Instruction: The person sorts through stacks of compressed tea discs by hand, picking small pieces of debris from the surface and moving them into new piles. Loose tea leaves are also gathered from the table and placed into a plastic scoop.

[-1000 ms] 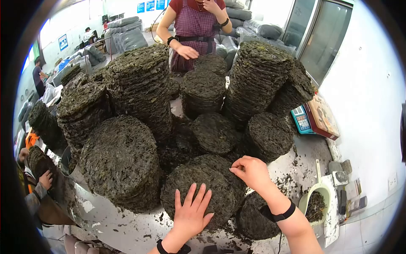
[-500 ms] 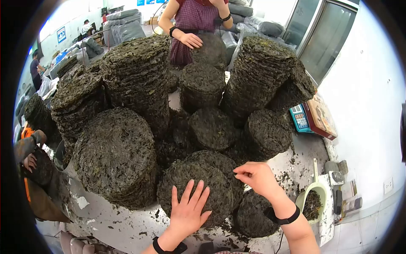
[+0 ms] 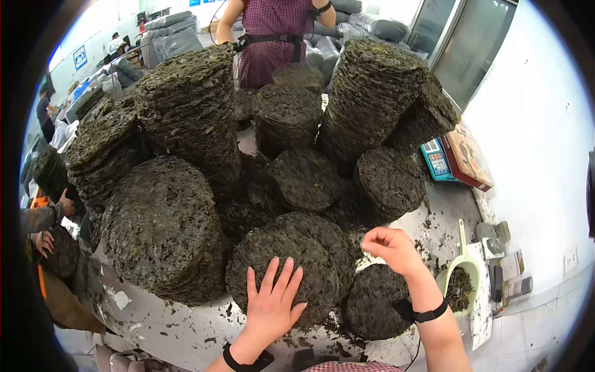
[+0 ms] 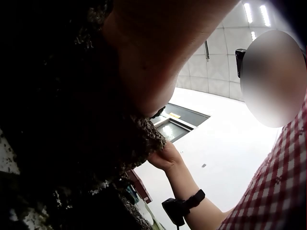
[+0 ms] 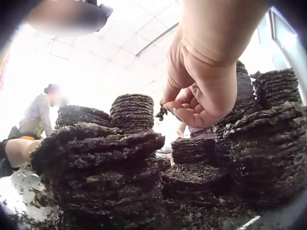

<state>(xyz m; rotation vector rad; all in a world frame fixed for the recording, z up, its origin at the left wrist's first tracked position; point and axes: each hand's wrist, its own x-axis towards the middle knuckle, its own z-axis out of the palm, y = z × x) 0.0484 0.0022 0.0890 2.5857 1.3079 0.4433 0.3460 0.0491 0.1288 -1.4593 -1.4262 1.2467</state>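
Note:
My left hand (image 3: 271, 305) rests flat, fingers spread, on top of a round stack of dark dried seaweed cakes (image 3: 310, 239) near the table's front edge. Just right of that stack, my right hand (image 3: 390, 249) is raised with thumb and fingers curled together. In the right wrist view it pinches a small dark seaweed scrap (image 5: 161, 112) at the fingertips, above the layered stack edges. A smaller round seaweed stack (image 3: 377, 304) sits below my right forearm, and a large one (image 3: 162, 223) stands left of my left hand.
Tall seaweed stacks (image 3: 186, 105) rise across the table's far side. At right are a teal scale (image 3: 439, 162), a box (image 3: 468, 155) and a pale green scoop (image 3: 474, 273) with scraps. A person in a checked apron (image 3: 269, 46) stands opposite; another person's hands (image 3: 43, 243) work at left.
My right hand has moved away from the stack's right edge, out to the right. My left hand stays on the stack. The person opposite has lowered a raised hand; the head view has shifted slightly.

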